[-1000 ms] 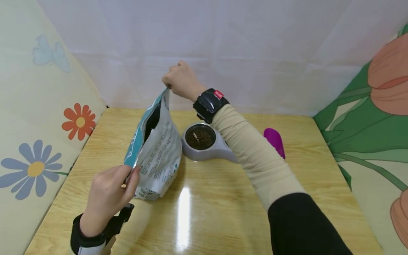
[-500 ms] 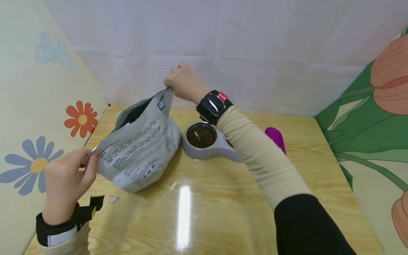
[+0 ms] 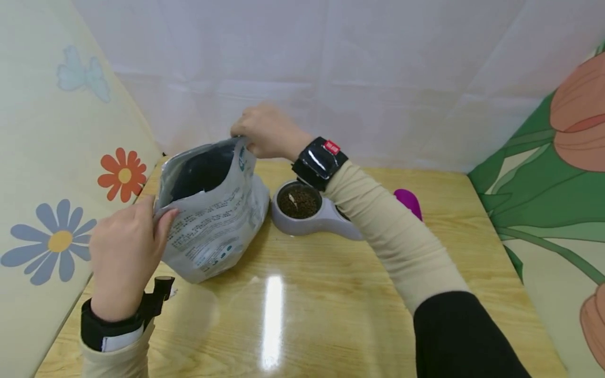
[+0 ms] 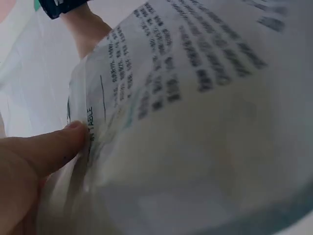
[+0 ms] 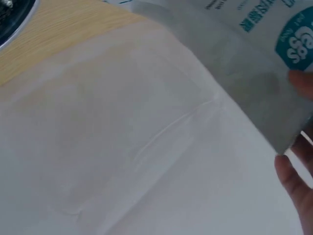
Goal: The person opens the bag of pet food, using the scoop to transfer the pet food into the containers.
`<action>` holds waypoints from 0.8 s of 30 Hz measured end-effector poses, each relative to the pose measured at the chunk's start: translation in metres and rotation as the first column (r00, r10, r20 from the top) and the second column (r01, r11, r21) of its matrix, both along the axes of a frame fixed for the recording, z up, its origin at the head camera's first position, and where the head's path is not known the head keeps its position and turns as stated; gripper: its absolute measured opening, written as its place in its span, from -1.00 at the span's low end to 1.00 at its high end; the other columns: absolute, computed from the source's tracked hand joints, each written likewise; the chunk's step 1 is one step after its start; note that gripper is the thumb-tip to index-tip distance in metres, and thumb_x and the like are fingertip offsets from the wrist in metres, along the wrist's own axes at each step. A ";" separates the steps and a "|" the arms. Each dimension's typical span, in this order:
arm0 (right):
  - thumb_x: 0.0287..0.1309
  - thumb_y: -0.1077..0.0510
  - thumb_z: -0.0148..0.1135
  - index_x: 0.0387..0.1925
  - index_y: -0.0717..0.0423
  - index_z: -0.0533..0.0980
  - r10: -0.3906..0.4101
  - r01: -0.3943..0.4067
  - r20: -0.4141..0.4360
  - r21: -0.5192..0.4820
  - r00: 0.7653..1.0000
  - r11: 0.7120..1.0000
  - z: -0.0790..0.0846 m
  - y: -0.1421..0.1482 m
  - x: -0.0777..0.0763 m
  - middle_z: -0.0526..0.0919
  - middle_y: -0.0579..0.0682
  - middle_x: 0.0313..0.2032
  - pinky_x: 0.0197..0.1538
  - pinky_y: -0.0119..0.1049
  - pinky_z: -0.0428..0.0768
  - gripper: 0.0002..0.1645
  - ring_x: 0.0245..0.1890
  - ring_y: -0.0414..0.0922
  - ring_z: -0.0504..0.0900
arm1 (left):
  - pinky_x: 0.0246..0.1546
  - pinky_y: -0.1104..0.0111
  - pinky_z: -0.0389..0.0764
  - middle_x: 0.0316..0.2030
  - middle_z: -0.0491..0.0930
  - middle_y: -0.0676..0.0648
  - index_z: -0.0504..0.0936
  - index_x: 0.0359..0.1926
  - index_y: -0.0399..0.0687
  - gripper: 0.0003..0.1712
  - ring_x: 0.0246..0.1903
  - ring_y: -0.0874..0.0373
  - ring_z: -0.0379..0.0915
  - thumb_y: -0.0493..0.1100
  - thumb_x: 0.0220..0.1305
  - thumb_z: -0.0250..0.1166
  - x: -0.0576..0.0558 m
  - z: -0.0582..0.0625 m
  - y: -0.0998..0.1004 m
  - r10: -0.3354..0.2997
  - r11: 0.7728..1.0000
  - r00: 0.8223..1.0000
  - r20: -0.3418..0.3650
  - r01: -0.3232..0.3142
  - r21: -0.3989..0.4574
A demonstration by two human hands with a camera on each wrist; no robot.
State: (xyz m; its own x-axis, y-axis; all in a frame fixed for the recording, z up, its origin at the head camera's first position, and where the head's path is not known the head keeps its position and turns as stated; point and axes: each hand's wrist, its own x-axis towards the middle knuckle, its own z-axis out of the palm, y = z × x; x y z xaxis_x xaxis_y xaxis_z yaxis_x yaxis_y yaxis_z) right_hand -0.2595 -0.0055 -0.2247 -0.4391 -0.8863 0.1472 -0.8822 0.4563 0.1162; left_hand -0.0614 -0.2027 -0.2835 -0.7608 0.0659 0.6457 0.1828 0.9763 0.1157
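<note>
A silvery pet food bag stands tilted on the left of the table, its mouth spread wide and dark inside. My left hand pinches the near corner of its rim, thumb on the printed side; the left wrist view shows that thumb pressing the film. At the far corner, my right hand grips the rim; its fingers hold the bag's edge in the right wrist view. Right beside the bag sits a grey double pet bowl with brown kibble in its left dish. My forearm hides the other dish.
A purple object with a rounded end lies behind my right forearm, partly hidden. A small white scrap is on the wooden table near my left wrist. White cloth hangs at the back; printed panels flank both sides.
My left hand swung left, turning the bag's printed side toward me, then came back slightly right and up. The mouth has widened. My right hand has dipped slightly.
</note>
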 end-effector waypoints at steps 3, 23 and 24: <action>0.01 0.37 0.13 -0.18 0.17 0.59 0.019 -0.019 0.039 0.010 0.999 1.000 0.002 -0.003 0.003 0.63 0.02 -0.21 -0.08 -0.30 0.45 -0.71 -0.19 -0.07 0.54 | -0.80 0.34 0.06 -0.83 0.13 -0.07 0.35 -0.59 -0.34 -0.63 -0.85 0.04 0.08 -0.21 0.00 0.38 -0.004 0.002 0.002 -0.028 1.000 0.999 0.041 0.028 0.008; 0.16 0.34 0.10 -0.46 0.24 0.56 0.058 -0.057 0.031 -0.017 0.998 0.998 -0.003 0.000 -0.004 0.63 0.08 -0.43 -0.22 -0.32 0.49 -0.86 -0.40 -0.06 0.57 | -0.86 0.35 -0.01 -0.87 0.07 -0.07 0.37 -0.62 -0.40 -0.71 -0.93 0.08 -0.04 -0.35 0.08 0.27 -0.010 -0.010 -0.004 -0.040 0.999 0.997 -0.059 0.038 -0.023; 0.16 0.35 0.09 -0.45 0.25 0.57 0.053 -0.052 0.035 -0.019 0.998 0.998 -0.003 0.000 -0.003 0.63 0.09 -0.43 -0.22 -0.32 0.49 -0.85 -0.40 -0.06 0.57 | -0.87 0.35 0.00 -0.87 0.08 -0.07 0.38 -0.61 -0.41 -0.72 -0.93 0.08 -0.03 -0.34 0.08 0.28 -0.009 -0.008 -0.003 -0.029 0.999 0.999 -0.046 0.028 -0.027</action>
State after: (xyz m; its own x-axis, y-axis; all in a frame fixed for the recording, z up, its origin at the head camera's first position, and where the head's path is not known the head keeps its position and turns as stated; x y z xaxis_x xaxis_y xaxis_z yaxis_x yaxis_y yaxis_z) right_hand -0.2626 -0.0058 -0.2274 -0.3974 -0.9056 0.1486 -0.9083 0.4112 0.0771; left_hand -0.0706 -0.2059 -0.2920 -0.7279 0.1050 0.6776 0.2153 0.9732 0.0805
